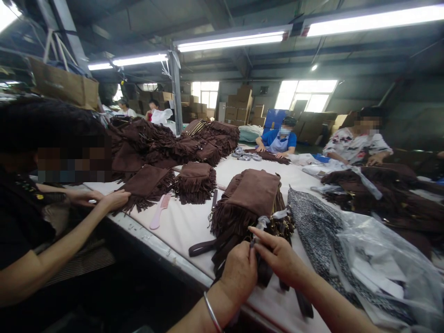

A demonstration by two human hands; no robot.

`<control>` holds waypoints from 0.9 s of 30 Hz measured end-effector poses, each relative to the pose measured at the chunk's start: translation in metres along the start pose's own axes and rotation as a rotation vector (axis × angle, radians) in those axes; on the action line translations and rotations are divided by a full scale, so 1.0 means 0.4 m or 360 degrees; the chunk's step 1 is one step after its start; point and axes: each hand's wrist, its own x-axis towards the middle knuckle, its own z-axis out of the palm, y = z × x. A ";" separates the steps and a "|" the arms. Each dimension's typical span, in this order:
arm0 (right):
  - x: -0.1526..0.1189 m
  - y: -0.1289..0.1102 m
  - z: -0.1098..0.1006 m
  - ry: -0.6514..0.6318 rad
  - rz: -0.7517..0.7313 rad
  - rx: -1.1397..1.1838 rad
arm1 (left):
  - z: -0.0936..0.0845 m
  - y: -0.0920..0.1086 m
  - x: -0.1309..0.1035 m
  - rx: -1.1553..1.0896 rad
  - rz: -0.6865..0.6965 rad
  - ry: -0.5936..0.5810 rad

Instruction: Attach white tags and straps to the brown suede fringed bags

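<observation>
A stack of dark brown fringed bags (pixel 255 192) lies in front of me on the pale table. At its near edge, both my hands meet around a crumpled piece of clear plastic wrap (pixel 262 224). My left hand (pixel 240 268) is closed, its thumb and finger pinching at the lower end of the wrap. My right hand (pixel 280 253) pinches the wrap from the other side, the index finger stretched along it. Brown straps (pixel 203 248) and gold-coloured metal fittings hang around my fingers. Whatever the wrap covers is hidden by my fingers.
A co-worker's hand (pixel 116 200) rests on a fringed bag (pixel 147 181) at left, near a pink comb (pixel 160 211). To my right lie speckled grey fabric (pixel 312 231) and a clear plastic bag (pixel 388 259). More brown bags (pixel 208 141) are heaped behind; people work across the table.
</observation>
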 end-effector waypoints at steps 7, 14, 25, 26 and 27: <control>0.005 0.000 0.006 0.0092 0.0108 -0.0051 | -0.014 0.020 0.001 0.0001 -0.0021 -0.0043; 0.005 0.000 0.023 0.0153 0.0185 -0.0015 | -0.011 0.020 0.004 0.0130 -0.0012 -0.0068; 0.004 -0.012 0.071 0.0412 0.0381 -0.0288 | 0.017 0.005 -0.017 0.0208 -0.0109 0.0196; 0.005 -0.014 0.073 0.0423 0.0388 -0.0301 | 0.023 0.000 -0.019 0.0214 -0.0104 0.0227; 0.005 -0.017 0.075 0.0430 0.0393 -0.0308 | 0.029 -0.004 -0.021 0.0226 -0.0093 0.0250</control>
